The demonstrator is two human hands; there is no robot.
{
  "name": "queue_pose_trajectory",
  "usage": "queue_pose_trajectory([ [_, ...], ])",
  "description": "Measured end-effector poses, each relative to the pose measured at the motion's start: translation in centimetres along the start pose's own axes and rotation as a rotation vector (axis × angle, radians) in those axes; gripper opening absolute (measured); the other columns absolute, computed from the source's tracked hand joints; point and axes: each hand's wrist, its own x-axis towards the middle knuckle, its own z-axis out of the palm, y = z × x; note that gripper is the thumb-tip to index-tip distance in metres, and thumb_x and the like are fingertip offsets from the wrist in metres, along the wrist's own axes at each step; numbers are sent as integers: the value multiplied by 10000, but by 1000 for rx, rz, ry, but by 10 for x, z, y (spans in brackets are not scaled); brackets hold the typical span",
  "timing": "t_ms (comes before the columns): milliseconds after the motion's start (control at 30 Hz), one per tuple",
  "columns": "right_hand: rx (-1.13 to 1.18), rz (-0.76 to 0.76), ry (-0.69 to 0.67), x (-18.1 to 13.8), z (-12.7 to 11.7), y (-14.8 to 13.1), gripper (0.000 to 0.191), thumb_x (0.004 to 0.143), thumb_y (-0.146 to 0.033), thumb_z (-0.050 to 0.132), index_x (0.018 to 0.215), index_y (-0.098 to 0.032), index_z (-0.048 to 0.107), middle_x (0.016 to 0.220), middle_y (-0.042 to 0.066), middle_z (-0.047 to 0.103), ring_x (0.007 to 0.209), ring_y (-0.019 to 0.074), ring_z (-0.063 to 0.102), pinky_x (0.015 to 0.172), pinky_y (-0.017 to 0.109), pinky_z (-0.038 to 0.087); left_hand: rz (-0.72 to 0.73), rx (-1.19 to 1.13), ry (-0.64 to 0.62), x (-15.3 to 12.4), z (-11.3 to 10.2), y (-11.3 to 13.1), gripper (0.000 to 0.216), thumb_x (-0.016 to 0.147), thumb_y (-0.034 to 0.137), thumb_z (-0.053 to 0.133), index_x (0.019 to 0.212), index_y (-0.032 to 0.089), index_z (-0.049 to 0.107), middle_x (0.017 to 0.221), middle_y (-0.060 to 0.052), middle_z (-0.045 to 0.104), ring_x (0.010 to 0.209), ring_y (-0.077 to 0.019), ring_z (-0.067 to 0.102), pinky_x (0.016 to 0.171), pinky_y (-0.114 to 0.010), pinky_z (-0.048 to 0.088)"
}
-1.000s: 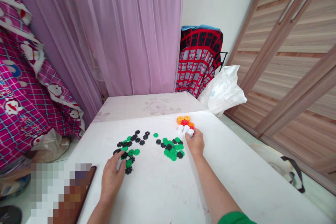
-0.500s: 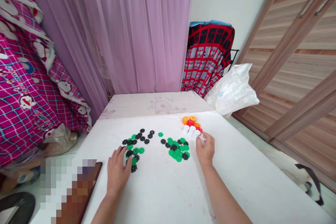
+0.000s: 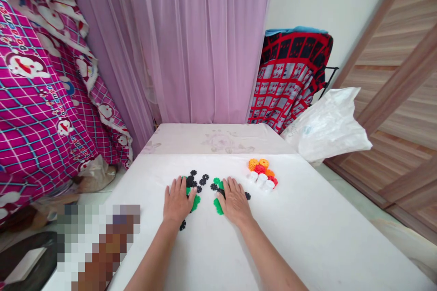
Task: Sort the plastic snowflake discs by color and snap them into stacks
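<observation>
My left hand [image 3: 178, 201] lies flat, fingers stretched out, over the left group of green and black notched plastic discs. Black discs [image 3: 204, 179] show beyond its fingertips, and a green disc [image 3: 195, 203] sticks out beside its thumb. Flat on the right group rests my right hand [image 3: 235, 200], fingers extended and covering most of those pieces. A green disc [image 3: 218, 207] shows at its thumb, and a black disc [image 3: 247, 196] peeks out on its right. Farther right stand small stacks of orange discs [image 3: 253, 164], red discs [image 3: 260, 169] and white discs [image 3: 261, 179].
The discs lie on a white cloth-covered table [image 3: 211, 254]. A white plastic bag [image 3: 327, 122] stands at its right side. Behind are a purple curtain [image 3: 205, 45] and a red-black patterned cloth [image 3: 287, 77]; a pink checked cloth [image 3: 41, 100] hangs at the left.
My right hand has moved left, from the white stacks onto the right green and black group. My left hand has flattened over the left group. The view has shifted slightly left.
</observation>
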Motion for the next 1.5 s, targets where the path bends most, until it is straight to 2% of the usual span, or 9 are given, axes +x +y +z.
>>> queue_pose_trajectory([
  [267, 99, -174, 47, 16, 2, -24, 526, 978, -381, 280, 1386, -148, 515, 1458, 115, 479, 1375, 248, 399, 1165, 449, 233, 144, -106, -75, 11, 2, 39, 594, 969, 453, 231, 1458, 156, 392, 1552, -118, 346, 1450, -271, 282, 1187, -480, 191],
  [433, -85, 177, 209, -31, -4, 8, 596, 922, -470, 377, 1349, -94, 553, 1435, 228, 465, 1351, 394, 389, 1104, 611, 218, 20, -116, -62, 36, 1, 21, 696, 946, 548, 263, 1477, 105, 346, 1577, -182, 255, 1468, -338, 196, 1174, -519, 176],
  [567, -168, 205, -3, -44, -11, 11, 722, 905, -528, 406, 1422, -27, 450, 1504, 253, 349, 1412, 402, 285, 1135, 578, 172, 117, -94, -131, 58, 1, 28, 659, 946, 543, 262, 1467, 155, 374, 1566, -124, 307, 1470, -304, 210, 1183, -548, 116],
  [700, -137, 38, -206, -6, -21, -3, 648, 961, -435, 308, 1490, -61, 334, 1569, 150, 254, 1461, 298, 213, 1183, 498, 124, 292, -203, -259, 67, -3, 45, 574, 973, 492, 192, 1458, 259, 394, 1540, -37, 378, 1464, -243, 246, 1195, -523, 123],
  [867, -51, -164, -269, 32, -23, 0, 643, 982, -419, 261, 1510, -51, 273, 1572, 132, 254, 1463, 255, 219, 1198, 440, 150, 449, -230, -195, 11, -1, 7, 798, 878, 693, 314, 1519, 222, 264, 1567, -109, 305, 1445, -299, 287, 1156, -482, 282],
  [967, -31, -126, -181, 19, -20, 7, 652, 975, -451, 288, 1507, -75, 295, 1565, 153, 271, 1455, 283, 238, 1187, 474, 178, 541, -92, -17, -44, 15, -25, 1050, 725, 801, 472, 1544, 232, 143, 1588, -146, 233, 1448, -388, 236, 1136, -591, 243],
  [1067, -47, -123, -149, -8, -18, 7, 733, 898, -557, 463, 1488, -135, 365, 1559, 170, 280, 1447, 352, 233, 1171, 546, 163, 507, 9, 137, -65, 29, -32, 992, 782, 753, 454, 1546, 210, 130, 1568, -164, 288, 1440, -369, 271, 1142, -588, 218],
  [1367, -53, -223, -175, 23, -11, 1, 612, 933, -508, 443, 1449, -177, 442, 1548, 157, 316, 1432, 329, 280, 1154, 540, 199, 435, -63, -30, 41, 16, 20, 710, 889, 655, 364, 1438, 210, 430, 1521, -143, 397, 1413, -307, 350, 1149, -539, 246],
  [1500, -27, -199, -65, 39, -8, 9, 582, 928, -439, 469, 1429, -141, 463, 1494, 163, 417, 1384, 298, 376, 1144, 486, 276, 392, -141, -18, 51, 14, 22, 688, 892, 608, 418, 1427, 176, 442, 1509, -161, 414, 1406, -315, 359, 1139, -524, 282],
])
